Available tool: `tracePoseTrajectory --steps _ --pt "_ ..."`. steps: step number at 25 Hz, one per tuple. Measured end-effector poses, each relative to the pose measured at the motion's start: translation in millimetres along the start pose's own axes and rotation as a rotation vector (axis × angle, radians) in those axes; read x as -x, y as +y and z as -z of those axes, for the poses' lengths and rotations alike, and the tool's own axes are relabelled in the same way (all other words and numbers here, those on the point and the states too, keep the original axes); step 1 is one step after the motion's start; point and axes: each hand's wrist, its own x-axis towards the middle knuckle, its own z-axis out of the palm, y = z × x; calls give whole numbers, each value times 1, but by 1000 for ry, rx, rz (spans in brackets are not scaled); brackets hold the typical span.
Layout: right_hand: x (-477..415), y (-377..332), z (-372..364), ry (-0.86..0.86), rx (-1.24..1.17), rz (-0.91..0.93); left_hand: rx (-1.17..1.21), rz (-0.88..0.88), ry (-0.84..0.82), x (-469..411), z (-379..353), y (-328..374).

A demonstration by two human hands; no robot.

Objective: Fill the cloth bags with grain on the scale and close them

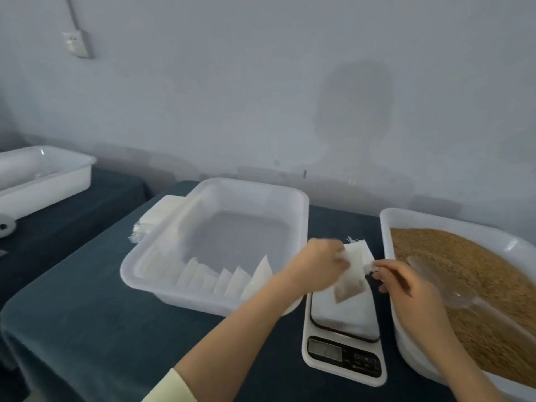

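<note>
Above the scale [345, 320], fingers [340, 258] of left hand [316, 265] and right hand [406, 285] pinch the cloth bag [355, 275].

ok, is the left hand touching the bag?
Touching. The head view shows the left hand pinching the top of the bag.

Glossy plastic, matt cloth
The tub [255, 185] and scale [342, 317] are smooth, glossy white plastic; the tablecloth [87, 314] is matt fabric; the bag [352, 274] is thin translucent cloth; the grain [478, 274] looks rough.
</note>
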Motion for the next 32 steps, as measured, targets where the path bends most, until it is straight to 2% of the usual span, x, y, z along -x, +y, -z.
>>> tracePoseTrajectory --steps 3,5,7,9,12,17,22,24,25,27,29,32 --pt "-3 4 0 2 27 -39 240 195 232 1 58 -27" --pt "-3 7 -1 10 30 -39 176 297 398 9 95 -63" --pt "-2 7 -1 33 26 -26 22 403 450 22 123 -106" --pt "-1 7 0 40 29 -35 -119 552 407 33 137 -149" --pt "-1 6 0 45 15 -54 -257 768 197 46 140 -198" --pt "0 5 -1 49 15 -59 -697 773 -120 48 139 -206" --pt "0 1 -1 55 -5 -64 -995 782 -60 49 128 -174" --pt "1 -1 0 87 -19 -78 -1161 689 -26 31 122 -145" --pt "2 -2 1 119 -33 -95 -1183 585 3 16 116 -127" --pt "1 0 5 206 -97 -167 -1061 285 30 -19 91 -90" --pt "1 2 8 286 -164 -250 -796 40 -19 -52 53 -51" --pt "0 5 9 319 -199 -335 -689 -99 -175 -96 -6 -12"
